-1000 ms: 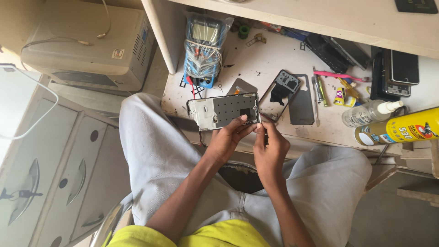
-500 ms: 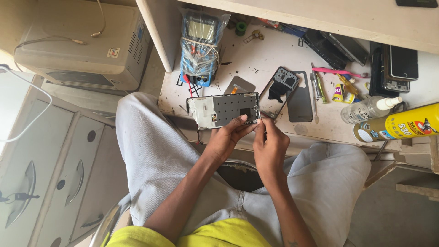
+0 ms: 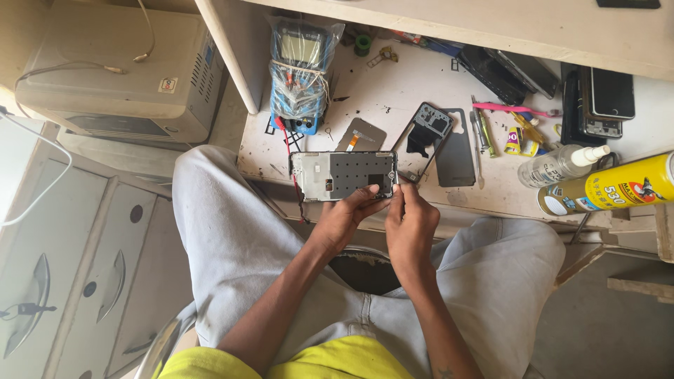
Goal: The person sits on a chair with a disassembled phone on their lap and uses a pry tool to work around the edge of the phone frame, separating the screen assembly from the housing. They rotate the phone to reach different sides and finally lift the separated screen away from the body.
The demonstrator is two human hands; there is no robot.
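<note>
Unmoved: both fingers (image 3: 365,200) pinch phone frame (image 3: 344,175).

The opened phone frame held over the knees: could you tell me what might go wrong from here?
The phone frame is gripped only at its lower edge by the left hand, past the bench edge, so it might drop. The right hand works at its corner with a thin tool; a slip could scratch parts or lose one.

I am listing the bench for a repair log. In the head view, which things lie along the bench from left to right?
Wrapped multimeter → opened phone frame in the left hand → dark back cover → clear spray bottle → yellow spray can.
</note>
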